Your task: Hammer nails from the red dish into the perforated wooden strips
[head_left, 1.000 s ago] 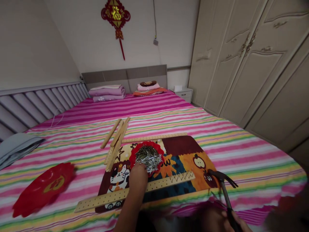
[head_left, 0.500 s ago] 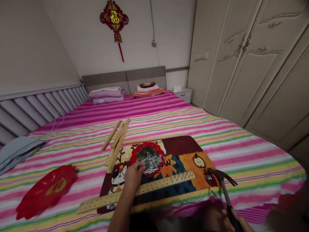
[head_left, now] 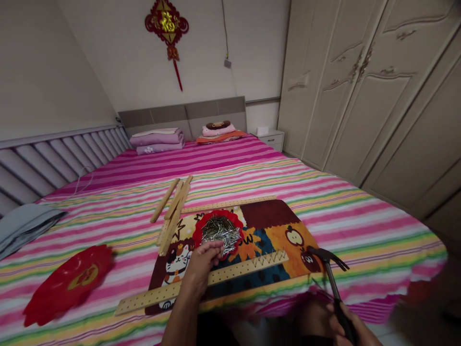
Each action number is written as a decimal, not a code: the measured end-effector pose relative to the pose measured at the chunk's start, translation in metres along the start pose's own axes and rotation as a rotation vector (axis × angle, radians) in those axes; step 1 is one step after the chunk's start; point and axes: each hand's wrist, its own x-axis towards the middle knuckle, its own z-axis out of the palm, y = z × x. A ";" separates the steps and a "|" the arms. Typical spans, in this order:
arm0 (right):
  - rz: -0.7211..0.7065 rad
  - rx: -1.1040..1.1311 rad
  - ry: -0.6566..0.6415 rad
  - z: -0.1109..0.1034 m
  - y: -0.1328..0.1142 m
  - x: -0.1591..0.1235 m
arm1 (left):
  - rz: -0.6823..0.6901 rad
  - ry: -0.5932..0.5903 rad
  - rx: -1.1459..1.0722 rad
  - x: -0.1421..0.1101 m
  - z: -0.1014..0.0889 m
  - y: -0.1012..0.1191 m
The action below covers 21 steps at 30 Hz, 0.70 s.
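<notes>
My left hand (head_left: 207,258) hovers at the near edge of a red scalloped bowl (head_left: 197,235) full of metal nails (head_left: 224,234). Its fingers are curled together, and whatever they hold is hidden. Under that forearm runs a wooden strip (head_left: 230,273) with rows of holes; several nails stand in its right end. Low on the right, my right hand (head_left: 347,324) is closed around the black handle of a claw hammer (head_left: 332,278). The hammer's head is by the right side of a patterned mat (head_left: 266,214), which lies beneath the bowl.
Several wooden strips (head_left: 176,211) lie left of the bowl, and another perforated strip (head_left: 230,203) lies behind it. A red scalloped tray (head_left: 68,283) is on the left of the striped bed cover (head_left: 324,197). Folded grey cloth (head_left: 27,226) lies at the far left.
My left hand has lifted slightly and turned, with its fingers more curled at the bowl. My right hand still grips the hammer; the whole view has shifted a little.
</notes>
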 end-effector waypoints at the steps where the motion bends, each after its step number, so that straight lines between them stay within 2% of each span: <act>1: -0.006 0.003 0.007 0.002 -0.001 -0.002 | -0.024 -0.008 -0.004 -0.001 0.001 -0.001; 5: -0.047 0.001 0.025 0.007 -0.004 -0.007 | -0.026 -0.049 0.027 -0.001 0.006 -0.012; 9: -0.044 -0.026 0.024 0.008 -0.005 -0.012 | 0.021 -0.014 0.123 0.001 0.014 -0.029; 13: -0.055 -0.020 0.029 0.007 -0.005 -0.013 | 0.054 -0.041 0.260 -0.001 0.024 -0.040; 16: -0.052 -0.004 0.010 0.006 -0.004 -0.011 | 0.045 -0.065 0.270 -0.003 0.034 -0.047; 21: -0.043 0.006 0.002 0.003 -0.002 -0.008 | 0.108 0.009 0.255 0.000 0.043 -0.060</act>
